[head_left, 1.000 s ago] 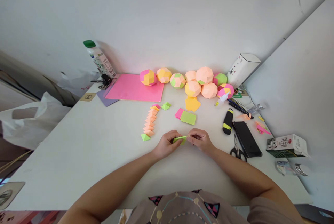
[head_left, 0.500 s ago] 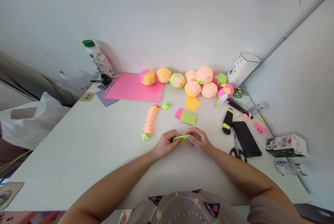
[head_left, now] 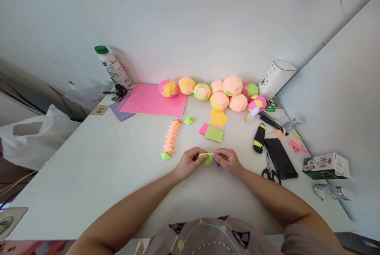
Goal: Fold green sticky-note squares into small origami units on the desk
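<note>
A small piece of green paper (head_left: 208,159), partly folded, is pinched between both hands just above the table. My left hand (head_left: 190,162) grips its left end with thumb and fingers. At its right end, my right hand (head_left: 228,161) has thumb and fingertips closed on the paper. Beyond the hands lie a green paper stack (head_left: 214,133) and a pink paper stack (head_left: 203,129), overlapping. Left of them runs a row of folded peach paper pieces (head_left: 170,140), with a folded green piece (head_left: 165,156) at the near end and another green piece (head_left: 189,120) beside the far end.
Several paper balls (head_left: 233,86) line the wall, some near a pink board (head_left: 154,100). Orange paper (head_left: 219,118) lies before them. To the right are a utility knife (head_left: 259,138), scissors (head_left: 271,172), a black phone (head_left: 280,158) and a milk carton (head_left: 325,165). A bottle (head_left: 114,67) stands back left.
The green paper has turned between my fingers, and a wider folded flap now faces me. My right fingers have closed in on its right end. Other things stay put.
</note>
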The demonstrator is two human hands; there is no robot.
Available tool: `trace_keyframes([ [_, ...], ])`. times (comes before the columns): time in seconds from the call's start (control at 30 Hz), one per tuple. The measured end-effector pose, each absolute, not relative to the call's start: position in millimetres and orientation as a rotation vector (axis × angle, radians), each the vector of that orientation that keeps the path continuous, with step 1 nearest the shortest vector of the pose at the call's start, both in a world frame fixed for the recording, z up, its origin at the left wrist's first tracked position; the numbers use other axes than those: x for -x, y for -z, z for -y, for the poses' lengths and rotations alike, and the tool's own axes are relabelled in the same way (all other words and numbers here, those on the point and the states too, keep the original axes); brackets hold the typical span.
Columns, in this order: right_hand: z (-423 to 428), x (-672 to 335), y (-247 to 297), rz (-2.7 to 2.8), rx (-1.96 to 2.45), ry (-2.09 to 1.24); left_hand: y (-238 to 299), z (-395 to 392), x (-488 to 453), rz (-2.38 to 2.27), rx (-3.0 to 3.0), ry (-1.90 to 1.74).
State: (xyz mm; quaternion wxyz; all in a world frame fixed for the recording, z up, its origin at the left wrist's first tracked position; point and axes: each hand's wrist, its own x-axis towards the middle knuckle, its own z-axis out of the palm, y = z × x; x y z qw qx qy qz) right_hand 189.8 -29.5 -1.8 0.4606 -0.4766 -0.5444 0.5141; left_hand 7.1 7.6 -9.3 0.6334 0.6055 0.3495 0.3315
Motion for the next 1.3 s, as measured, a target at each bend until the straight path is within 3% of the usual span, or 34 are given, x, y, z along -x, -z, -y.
trace_keyframes([
  [1.3,28.7,-188.7,5.6,1.41,1.218,-1.265,15.4,-7.9,-5.9,-0.799,-1.447,-0.784],
])
